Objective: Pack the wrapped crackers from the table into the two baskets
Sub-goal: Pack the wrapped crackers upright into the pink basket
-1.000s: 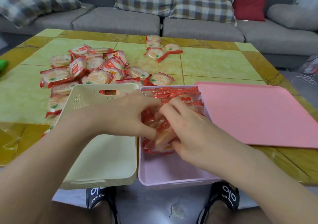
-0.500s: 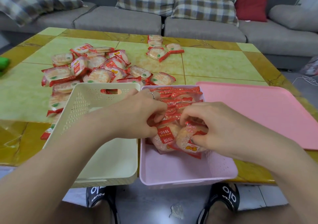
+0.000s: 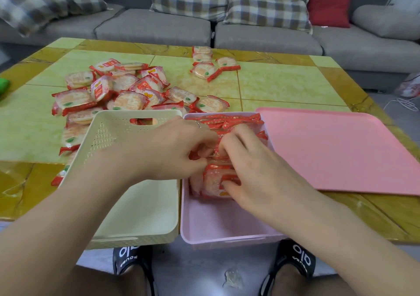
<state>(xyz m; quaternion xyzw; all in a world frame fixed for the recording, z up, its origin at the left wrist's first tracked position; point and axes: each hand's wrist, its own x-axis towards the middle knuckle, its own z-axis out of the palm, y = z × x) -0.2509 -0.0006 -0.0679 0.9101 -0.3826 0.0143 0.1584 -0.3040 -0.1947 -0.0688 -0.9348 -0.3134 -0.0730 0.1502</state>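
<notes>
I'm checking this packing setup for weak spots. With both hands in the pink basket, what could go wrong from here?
1. The pink basket and cream basket both overhang the table edge; pressing down near the front could tip one off.
2. The left hand and right hand are squeezing the upright packed crackers, which might crack.
3. The loose pile lies behind the cream basket, so reaching over may knock it.

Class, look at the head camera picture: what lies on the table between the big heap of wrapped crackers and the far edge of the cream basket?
Nothing else: in the head view the heap runs right up to the cream basket, some packets hidden behind its far wall.
</notes>
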